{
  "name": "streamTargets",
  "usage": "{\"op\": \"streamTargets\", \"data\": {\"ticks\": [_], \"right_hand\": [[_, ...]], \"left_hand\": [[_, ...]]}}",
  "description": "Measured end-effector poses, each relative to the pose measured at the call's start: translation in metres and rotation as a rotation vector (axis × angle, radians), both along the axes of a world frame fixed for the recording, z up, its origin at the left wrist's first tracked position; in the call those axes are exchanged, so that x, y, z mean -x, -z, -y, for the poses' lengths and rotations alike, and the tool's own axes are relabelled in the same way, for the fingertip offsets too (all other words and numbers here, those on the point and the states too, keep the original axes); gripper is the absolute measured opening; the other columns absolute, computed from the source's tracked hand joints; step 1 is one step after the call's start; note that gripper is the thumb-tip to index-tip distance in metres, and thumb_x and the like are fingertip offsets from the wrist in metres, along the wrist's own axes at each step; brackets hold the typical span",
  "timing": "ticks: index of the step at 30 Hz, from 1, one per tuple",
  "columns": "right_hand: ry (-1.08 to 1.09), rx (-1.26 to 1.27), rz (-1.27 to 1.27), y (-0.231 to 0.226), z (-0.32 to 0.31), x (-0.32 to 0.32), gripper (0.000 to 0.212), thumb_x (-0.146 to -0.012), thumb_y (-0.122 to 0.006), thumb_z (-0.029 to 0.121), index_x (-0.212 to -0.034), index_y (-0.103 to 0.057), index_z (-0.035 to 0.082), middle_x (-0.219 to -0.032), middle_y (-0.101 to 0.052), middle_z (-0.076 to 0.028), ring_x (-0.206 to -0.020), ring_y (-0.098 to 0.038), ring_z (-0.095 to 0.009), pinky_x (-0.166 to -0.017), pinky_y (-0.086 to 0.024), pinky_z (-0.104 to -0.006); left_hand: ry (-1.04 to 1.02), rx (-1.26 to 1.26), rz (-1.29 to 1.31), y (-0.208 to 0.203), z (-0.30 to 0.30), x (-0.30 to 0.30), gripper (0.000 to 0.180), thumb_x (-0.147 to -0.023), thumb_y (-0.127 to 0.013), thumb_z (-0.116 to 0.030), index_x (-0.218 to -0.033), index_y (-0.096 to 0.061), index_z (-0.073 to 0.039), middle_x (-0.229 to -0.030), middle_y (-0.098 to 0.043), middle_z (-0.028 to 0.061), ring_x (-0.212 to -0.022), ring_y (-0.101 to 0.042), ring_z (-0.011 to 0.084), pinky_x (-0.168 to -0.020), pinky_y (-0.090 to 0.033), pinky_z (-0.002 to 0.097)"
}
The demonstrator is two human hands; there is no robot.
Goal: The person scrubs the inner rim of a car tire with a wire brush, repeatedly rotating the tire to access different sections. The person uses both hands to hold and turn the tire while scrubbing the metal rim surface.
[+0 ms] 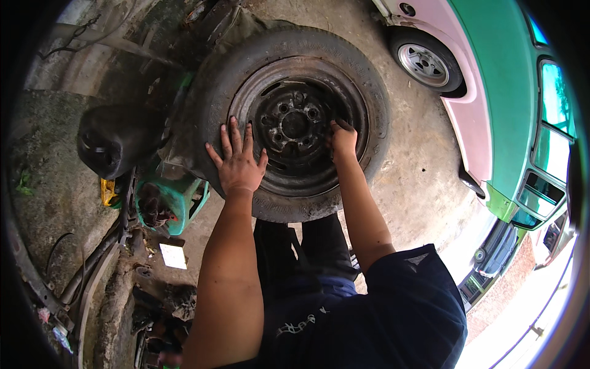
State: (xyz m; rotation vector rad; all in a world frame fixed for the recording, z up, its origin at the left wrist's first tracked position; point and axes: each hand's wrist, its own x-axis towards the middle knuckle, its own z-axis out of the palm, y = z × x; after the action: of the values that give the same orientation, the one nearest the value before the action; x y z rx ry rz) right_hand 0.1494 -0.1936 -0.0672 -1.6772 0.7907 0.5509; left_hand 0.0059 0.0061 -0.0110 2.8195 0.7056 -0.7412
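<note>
A worn black tyre (215, 80) on a dark, rusty steel wheel rim (270, 77) lies before me, face up, with bolt holes round its centre hole. My left hand (238, 163) is spread flat over the tyre's near left side, fingertips at the rim's edge; it holds nothing. On the right inner side of the rim, my right hand (342, 141) is closed, knuckles toward the centre. A small dark patch shows at its thumb side, but what the fingers hold, if anything, I cannot make out. Both hands look smudged with dirt.
Left of the wheel are a black rounded container (104, 141), a green plastic crate (178, 218) with dark items inside and a white square piece (173, 256) on the ground. A pink and green vehicle (491, 92) stands at the right, its front wheel (424, 64) nearby.
</note>
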Motion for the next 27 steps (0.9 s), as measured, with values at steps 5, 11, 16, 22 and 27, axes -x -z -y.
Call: {"op": "streamTargets", "data": {"ticks": [5, 11, 16, 22, 27], "right_hand": [[-0.118, -0.012, 0.036, 0.006, -0.025, -0.023, 0.038, -0.092, -0.064, 0.012, -0.125, -0.058, -0.006, -0.071, -0.056, -0.005, -0.051, -0.05, -0.014, -0.044, -0.039, -0.0296], [-0.164, -0.087, 0.028, 0.013, -0.019, -0.016, 0.025, -0.092, -0.063, 0.01, -0.111, -0.064, -0.005, -0.068, -0.055, -0.004, -0.048, -0.049, -0.014, -0.043, -0.038, -0.0301], [-0.089, 0.01, -0.054, 0.015, 0.01, 0.003, 0.035, -0.09, -0.064, 0.01, -0.121, -0.063, -0.006, -0.069, -0.057, -0.006, -0.048, -0.05, -0.016, -0.043, -0.038, -0.0319], [-0.164, -0.137, -0.012, 0.019, -0.039, -0.031, 0.009, -0.093, -0.061, 0.008, -0.087, -0.06, 0.001, -0.065, -0.051, -0.003, -0.046, -0.044, -0.014, -0.043, -0.035, -0.0309], [-0.136, -0.142, -0.024, 0.018, -0.03, -0.02, 0.015, -0.093, -0.061, 0.009, -0.105, -0.064, 0.0, -0.069, -0.053, -0.004, -0.05, -0.047, -0.014, -0.043, -0.036, -0.0302]], "left_hand": [[-0.001, -0.001, -0.015, 0.0, 0.001, -0.001, 0.069, -0.097, -0.038, -0.056, -0.158, -0.02, -0.026, -0.167, 0.002, 0.0043, -0.153, 0.001, 0.0256, -0.116, 0.004, 0.0645], [0.005, -0.023, 0.003, 0.0, 0.001, -0.001, 0.069, -0.097, -0.039, -0.055, -0.158, -0.021, -0.026, -0.167, 0.001, 0.0045, -0.153, 0.0, 0.0257, -0.117, 0.004, 0.0636], [0.005, -0.026, 0.017, 0.0, 0.001, 0.0, 0.069, -0.097, -0.039, -0.055, -0.157, -0.021, -0.026, -0.167, 0.0, 0.0047, -0.153, 0.0, 0.0261, -0.117, 0.003, 0.0638], [0.002, -0.034, 0.004, 0.0, 0.002, -0.001, 0.07, -0.097, -0.04, -0.055, -0.157, -0.021, -0.026, -0.167, 0.0, 0.0049, -0.153, -0.002, 0.0263, -0.117, 0.003, 0.064], [0.005, -0.027, 0.001, 0.001, 0.001, -0.001, 0.07, -0.097, -0.039, -0.056, -0.157, -0.021, -0.027, -0.167, 0.0, 0.0047, -0.153, -0.001, 0.0262, -0.117, 0.004, 0.0641]]}}
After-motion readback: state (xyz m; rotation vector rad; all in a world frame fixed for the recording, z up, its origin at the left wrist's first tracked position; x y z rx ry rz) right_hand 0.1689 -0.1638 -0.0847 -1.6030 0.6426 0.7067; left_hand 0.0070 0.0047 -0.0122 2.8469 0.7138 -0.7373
